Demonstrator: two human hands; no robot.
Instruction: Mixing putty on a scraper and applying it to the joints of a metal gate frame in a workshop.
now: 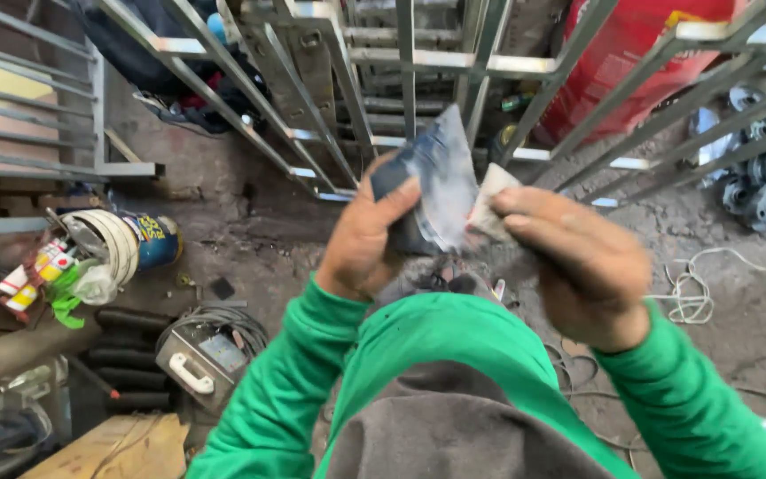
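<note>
Grey worn sheet (443,177), likely sandpaper, held up between both hands at chest height, in front of metal gate frame (401,62). Long axis near upright, tip pointing up and away. Left hand (370,232) clamped on lower left edge, thumb pressed across face. Right hand (574,262) pinched on pale right corner (492,200). Hands close together, not touching; sheet equally near both.
</note>
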